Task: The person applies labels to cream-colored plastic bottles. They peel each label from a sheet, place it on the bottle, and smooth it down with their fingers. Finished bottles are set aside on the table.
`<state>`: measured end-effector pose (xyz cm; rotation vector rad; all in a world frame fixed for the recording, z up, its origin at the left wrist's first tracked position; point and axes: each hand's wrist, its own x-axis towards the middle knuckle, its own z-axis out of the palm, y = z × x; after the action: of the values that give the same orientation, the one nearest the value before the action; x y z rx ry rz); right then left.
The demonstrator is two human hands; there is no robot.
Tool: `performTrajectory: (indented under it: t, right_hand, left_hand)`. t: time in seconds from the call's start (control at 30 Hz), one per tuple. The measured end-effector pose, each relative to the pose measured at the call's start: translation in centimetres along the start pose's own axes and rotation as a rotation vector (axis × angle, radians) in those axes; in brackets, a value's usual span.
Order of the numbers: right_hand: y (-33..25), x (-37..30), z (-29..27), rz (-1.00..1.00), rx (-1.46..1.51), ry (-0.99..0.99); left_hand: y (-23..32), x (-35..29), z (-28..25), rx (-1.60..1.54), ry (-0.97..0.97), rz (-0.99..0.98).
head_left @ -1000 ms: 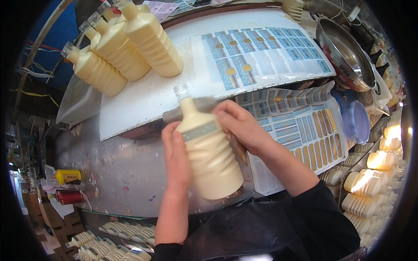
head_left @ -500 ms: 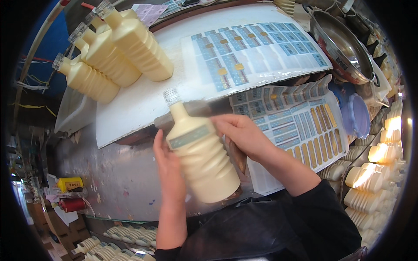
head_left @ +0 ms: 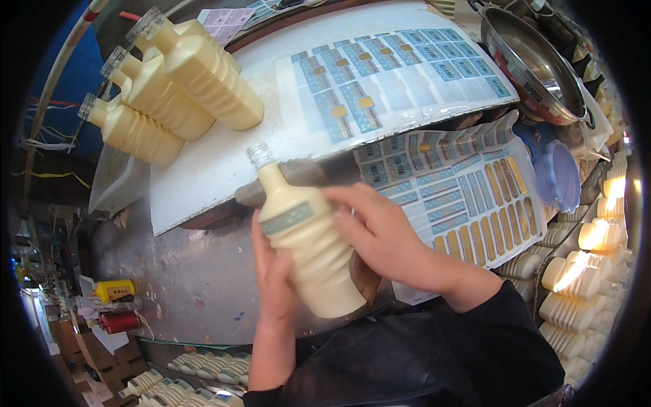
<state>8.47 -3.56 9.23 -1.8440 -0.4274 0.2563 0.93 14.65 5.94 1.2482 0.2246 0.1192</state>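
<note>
Cream bottle (head_left: 319, 261), ridged, w/ clear threaded neck, is held up mid-view, over the near part of a grey counter (head_left: 183, 271). Long axis runs diag.: neck points up & L, away from the wearer; base points down & a bit R, toward the wearer's dark clothing (head_left: 380, 359). Blue-grey label strip (head_left: 288, 218) lies across its shoulder, R end slightly higher.

L hand (head_left: 272, 278) is part-curled round the bottle's L side, thumb toward the front, other fingers partly hidden; it has hold of the bottle. R hand (head_left: 373, 227) is half closed at the R shoulder, by the strip's R end; can't tell if it pinches anything.

Beyond: white board (head_left: 203, 176) w/ sticker sheet (head_left: 400, 88) & a group of standing bottles (head_left: 217, 81), upper L. Blue-&-gold label sheet (head_left: 468, 210) is just R of the R hand. Metal pan (head_left: 522, 54), upper R; purple tub (head_left: 557, 176) below it. More bottles (head_left: 569, 275) in rows, lower R.
</note>
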Motion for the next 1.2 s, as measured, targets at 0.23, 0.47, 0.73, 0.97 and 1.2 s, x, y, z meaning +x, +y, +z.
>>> performTrajectory:
  t: [0.23, 0.47, 0.73, 0.97, 1.2]
  right_hand:
    - [0.3, 3.4, 0.6, 0.175, 0.182, -0.067]
    - [0.4, 3.7, 1.1, 0.18, 0.157, -0.024]
    - [0.3, 3.7, 1.1, 0.191, 0.17, -0.033]
    - [0.6, 3.5, 1.2, 0.159, 0.191, -0.022]
    - [1.7, 3.4, 0.0, 0.275, 0.546, -0.121]
  left_hand:
    - [0.0, 1.5, 0.2, 0.075, 0.271, 0.043]
    - [0.2, 1.4, 0.5, 0.183, 0.236, 0.035]
    - [0.5, 1.4, 0.8, 0.152, 0.224, 0.021]
    - [0.6, 1.5, 1.1, 0.145, 0.233, 0.012]
    - [-0.3, 1.3, 0.4, 0.104, 0.268, 0.059]
